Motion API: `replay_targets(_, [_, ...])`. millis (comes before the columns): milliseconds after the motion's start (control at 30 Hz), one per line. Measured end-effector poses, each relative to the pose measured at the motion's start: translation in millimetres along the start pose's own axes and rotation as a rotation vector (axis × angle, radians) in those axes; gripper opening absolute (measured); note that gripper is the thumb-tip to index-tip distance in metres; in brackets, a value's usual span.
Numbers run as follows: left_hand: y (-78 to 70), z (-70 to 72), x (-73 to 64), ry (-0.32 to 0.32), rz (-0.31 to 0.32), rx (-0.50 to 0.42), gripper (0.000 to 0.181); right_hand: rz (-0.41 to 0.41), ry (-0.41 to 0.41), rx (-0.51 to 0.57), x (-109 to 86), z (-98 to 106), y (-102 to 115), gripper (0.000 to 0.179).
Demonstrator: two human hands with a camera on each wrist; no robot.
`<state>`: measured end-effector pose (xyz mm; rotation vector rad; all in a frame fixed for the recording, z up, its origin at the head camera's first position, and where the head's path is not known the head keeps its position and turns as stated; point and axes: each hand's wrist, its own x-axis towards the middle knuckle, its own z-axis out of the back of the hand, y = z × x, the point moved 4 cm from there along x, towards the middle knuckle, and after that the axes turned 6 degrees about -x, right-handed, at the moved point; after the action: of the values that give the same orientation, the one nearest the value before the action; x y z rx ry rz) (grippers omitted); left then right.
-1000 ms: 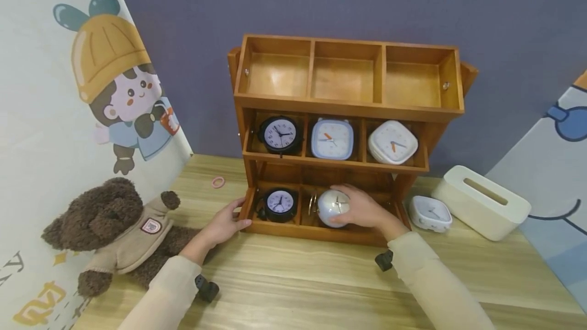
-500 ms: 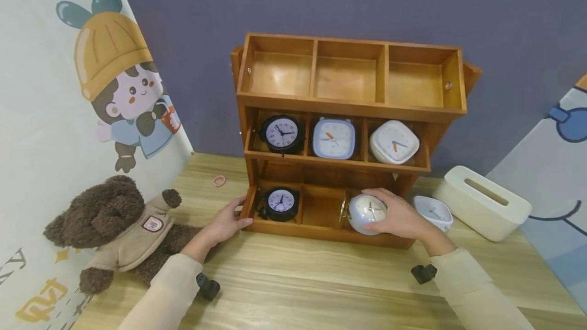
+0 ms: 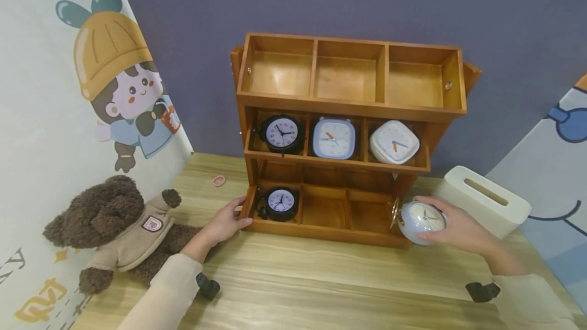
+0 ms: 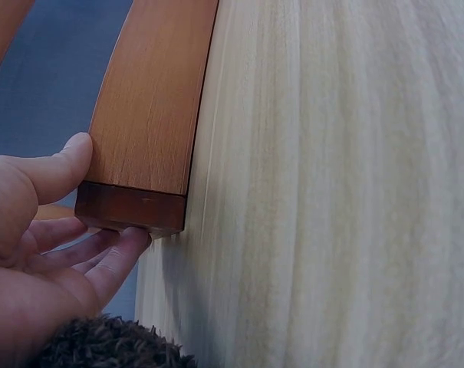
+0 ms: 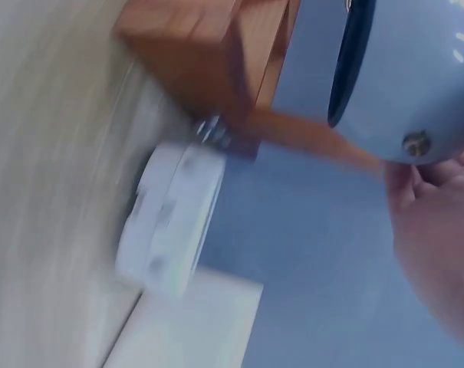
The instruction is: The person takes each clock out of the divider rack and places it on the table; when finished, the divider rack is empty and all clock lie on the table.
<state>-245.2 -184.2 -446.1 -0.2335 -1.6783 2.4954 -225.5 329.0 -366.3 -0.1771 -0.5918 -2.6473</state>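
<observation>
Round clock (image 3: 421, 224), pearly and with brass parts on its left side, is held up just past the right end of the wooden rack's (image 3: 350, 102) bottom tray (image 3: 321, 233). The right hand (image 3: 460, 228) has its grip around the clock: forefinger over the upper rim, thumb at the lower one, the spread about as wide as the clock body. In the right wrist view, blurred, blue wall shows between clock and tray end.

The left hand's (image 3: 224, 224) grip is spread across the tray's left front corner, thumb on one edge and bent fingers against the end face.

To the right, a small white clock (image 5: 170, 218) and a cream tissue box (image 3: 488, 200) stand close behind the right hand, narrowing the room there. A teddy bear (image 3: 130, 241) lies just beside the left forearm. Forward of the tray's long front edge, the counter (image 3: 312, 289) stretches toward the person between the two forearms. A black clock (image 3: 281, 202) sits in the tray's left compartment.
</observation>
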Motion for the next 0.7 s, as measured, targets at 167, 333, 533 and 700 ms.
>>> replay_targets(167, [0.1,0.2,-1.6,0.004,0.0,-0.007,0.067,0.028,-0.102,0.043,-22.0,3,-25,0.079])
replay_targets(333, [0.1,0.3,-2.1,0.003,-0.001,-0.001,0.067,0.028,-0.133,0.086,-41.4,0,-47,0.079])
replay_targets(533, [-0.2,0.7,-0.4,0.003,-0.005,-0.006,0.067,-0.071,-0.082,0.026,-54.3,-9,-68,0.078])
replay_targets(700, [-0.2,0.0,-0.7,0.003,0.002,-0.005,0.066,-0.117,-0.059,0.03,-61.6,-21,-81,0.077])
